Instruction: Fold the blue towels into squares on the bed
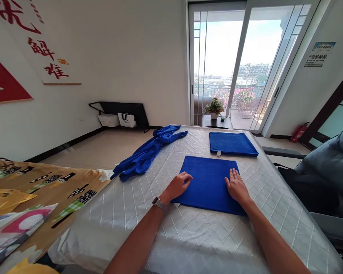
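Note:
A folded blue towel (pixel 208 183) lies flat on the quilted grey mattress (pixel 188 236) in front of me. My left hand (pixel 177 186), with a watch on its wrist, rests on the towel's left edge with its fingers curled over the cloth. My right hand (pixel 236 185) lies flat on the towel's right side, fingers stretched out together. A second folded blue towel (pixel 231 144) sits farther back on the mattress. An unfolded, crumpled blue towel (pixel 148 152) trails across the mattress's far left corner.
A patterned yellow-brown sheet (pixel 45 190) covers a surface at the left. A grey cushioned chair (pixel 328 171) stands at the right. Glass balcony doors (pixel 237 64), a small table with a potted plant (pixel 214 108), a black shelf (pixel 122 112) and a red fire extinguisher (pixel 300 132) are beyond.

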`<state>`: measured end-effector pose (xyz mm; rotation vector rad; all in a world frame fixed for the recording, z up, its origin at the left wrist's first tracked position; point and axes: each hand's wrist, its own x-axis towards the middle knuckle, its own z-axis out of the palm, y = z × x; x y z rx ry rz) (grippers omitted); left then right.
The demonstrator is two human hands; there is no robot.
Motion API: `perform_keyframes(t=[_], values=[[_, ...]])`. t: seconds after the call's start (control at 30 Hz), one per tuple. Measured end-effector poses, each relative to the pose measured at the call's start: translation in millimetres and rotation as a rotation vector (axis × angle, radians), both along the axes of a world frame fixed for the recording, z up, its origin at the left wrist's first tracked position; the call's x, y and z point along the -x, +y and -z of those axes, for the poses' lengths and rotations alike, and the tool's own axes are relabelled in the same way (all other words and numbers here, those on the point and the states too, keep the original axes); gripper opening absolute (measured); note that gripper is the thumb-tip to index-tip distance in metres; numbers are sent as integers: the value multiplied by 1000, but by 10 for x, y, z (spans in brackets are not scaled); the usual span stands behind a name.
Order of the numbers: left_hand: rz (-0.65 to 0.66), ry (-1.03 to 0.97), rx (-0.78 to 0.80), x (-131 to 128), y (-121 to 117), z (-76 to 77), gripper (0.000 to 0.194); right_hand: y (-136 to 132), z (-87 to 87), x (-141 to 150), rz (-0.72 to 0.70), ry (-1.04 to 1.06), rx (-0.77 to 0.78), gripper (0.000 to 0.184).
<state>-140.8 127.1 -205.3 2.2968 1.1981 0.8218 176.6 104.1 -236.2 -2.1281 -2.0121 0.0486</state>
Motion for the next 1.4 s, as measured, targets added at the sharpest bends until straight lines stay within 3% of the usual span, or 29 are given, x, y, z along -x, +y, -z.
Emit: perform_keyframes(t=[0.13,0.3,0.4,0.5,0.6,0.7,0.83,1.13,1.4], values=[[-14,-214,197,-239,-72,-23,24,8,188,-38,-8,34,29,72],[103,-387,376,-887,-104,11,34,-8,159,-54,-31,13,52,71],[192,-455,407,-1472,-105,110,40,-28,149,-66,-46,13,51,66],[199,-466,342,-2008,-123,215,43,-59,190,-119,-87,5,40,63],[172,-408,255,-2265,-168,261,48,-75,238,-179,-120,-9,37,66],[172,-284,222,-2212,-207,254,55,-70,242,-197,-115,-8,42,66],[142,-71,234,-1950,-212,220,65,-55,184,-163,-96,-1,63,65],[87,229,61,-1343,-92,250,65,-34,157,-135,-65,21,83,71],[-150,470,-64,-621,230,274,66,-35,162,-147,-60,-9,104,71]])
